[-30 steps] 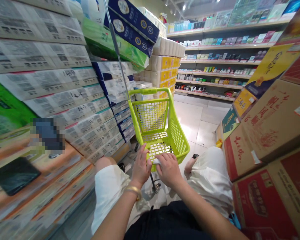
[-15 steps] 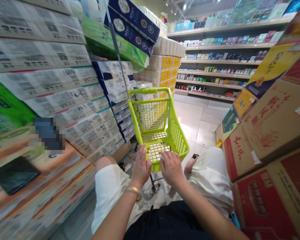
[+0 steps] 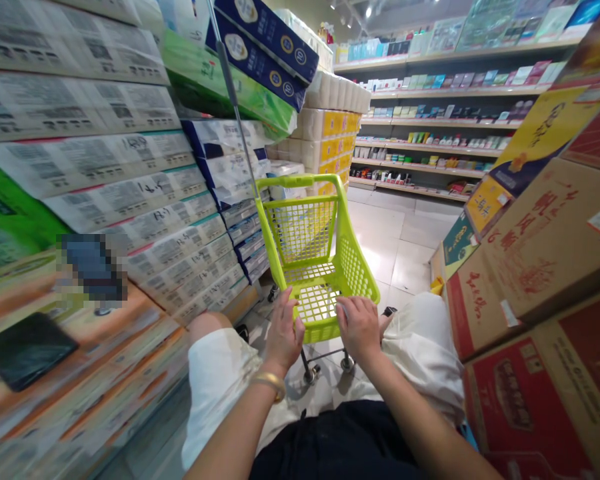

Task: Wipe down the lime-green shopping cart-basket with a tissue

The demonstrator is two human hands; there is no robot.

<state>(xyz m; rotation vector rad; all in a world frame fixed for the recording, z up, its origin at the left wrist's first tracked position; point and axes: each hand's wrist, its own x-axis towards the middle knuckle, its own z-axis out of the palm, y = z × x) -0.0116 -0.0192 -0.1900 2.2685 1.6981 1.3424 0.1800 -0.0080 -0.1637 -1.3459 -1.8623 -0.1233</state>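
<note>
In front of my knees stands a lime-green shopping cart (image 3: 354, 267) with a lattice basket and small wheels. Its basket holds nothing. My left hand (image 3: 283, 333) is at the basket's near left corner, fingers loosely bent and the thumb apart from them. At the near right part of the rim is my right hand (image 3: 359, 325), its fingers bent forward over the edge and its thumb apart. Neither hand is closed round the rim. Whether the fingertips touch the plastic, I cannot tell. A gold bangle (image 3: 270, 385) circles my left wrist.
Stacked paper packs (image 3: 130, 180) rise on the left, near a dark phone-like slab (image 3: 27, 350) and a pixelated patch. A thin metal pole (image 3: 235, 100) stands at the cart's far left corner. Cardboard cartons (image 3: 540, 247) line the right. Stocked shelves (image 3: 430, 123) stand beyond the tiled floor.
My right hand has shifted right along the basket's near rim, uncovering more of the rim and a front wheel. My left hand and the cart stay nearly in place.
</note>
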